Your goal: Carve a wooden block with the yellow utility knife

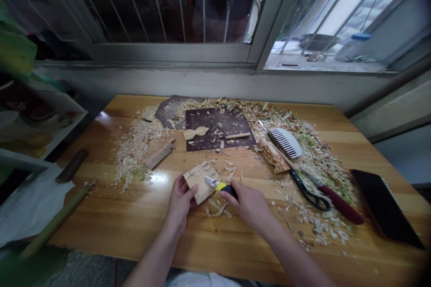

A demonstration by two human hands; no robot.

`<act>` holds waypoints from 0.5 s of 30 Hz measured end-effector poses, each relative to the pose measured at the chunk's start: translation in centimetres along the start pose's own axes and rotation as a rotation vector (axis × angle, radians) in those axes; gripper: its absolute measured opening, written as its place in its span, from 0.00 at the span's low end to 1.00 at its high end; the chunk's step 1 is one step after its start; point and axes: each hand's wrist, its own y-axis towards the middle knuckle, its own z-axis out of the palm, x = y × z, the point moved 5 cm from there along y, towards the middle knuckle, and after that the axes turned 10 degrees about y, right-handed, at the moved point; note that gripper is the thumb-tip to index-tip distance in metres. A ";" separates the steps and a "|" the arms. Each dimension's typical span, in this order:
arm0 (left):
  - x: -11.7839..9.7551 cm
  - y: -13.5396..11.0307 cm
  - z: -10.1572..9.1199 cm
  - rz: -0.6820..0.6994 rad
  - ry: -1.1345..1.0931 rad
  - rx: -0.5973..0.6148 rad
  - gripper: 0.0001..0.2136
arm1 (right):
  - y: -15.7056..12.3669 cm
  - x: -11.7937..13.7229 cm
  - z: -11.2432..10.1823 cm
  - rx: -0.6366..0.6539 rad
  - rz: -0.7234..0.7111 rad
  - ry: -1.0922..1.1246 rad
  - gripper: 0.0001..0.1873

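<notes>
My left hand [179, 202] is closed on the near edge of a flat block of pale wood [201, 181], which rests on the wooden table [134, 219]. My right hand [248, 203] grips a small knife [220, 186] with a yellow and black handle. Its short blade lies against the right side of the block. Curled shavings [218, 210] lie just in front of the block, between my hands.
A dark cutting mat [218, 128] holds a carved wooden piece [195, 133] and a thin tool [235, 136]. Scissors [308, 192], a red-handled knife [336, 200], a white comb-like piece [288, 142], a black tablet [384, 208] lie right. Shavings [134, 152] and a wood stick [160, 154] lie left.
</notes>
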 end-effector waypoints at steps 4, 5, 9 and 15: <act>-1.7 -0.1 -1.3 0.378 0.555 -0.187 0.30 | 0.1 -0.1 0.4 -0.018 0.010 -0.004 0.21; -2.2 -0.2 -1.3 0.486 0.746 -0.233 0.30 | 0.1 -0.2 0.5 -0.021 0.011 -0.007 0.21; -3.0 -0.1 -0.4 0.731 1.184 -0.227 0.32 | -0.2 -0.1 0.6 -0.025 -0.013 -0.006 0.19; -1.8 1.2 1.0 0.822 1.257 -0.123 0.34 | -0.6 1.0 0.7 -0.029 -0.020 -0.038 0.20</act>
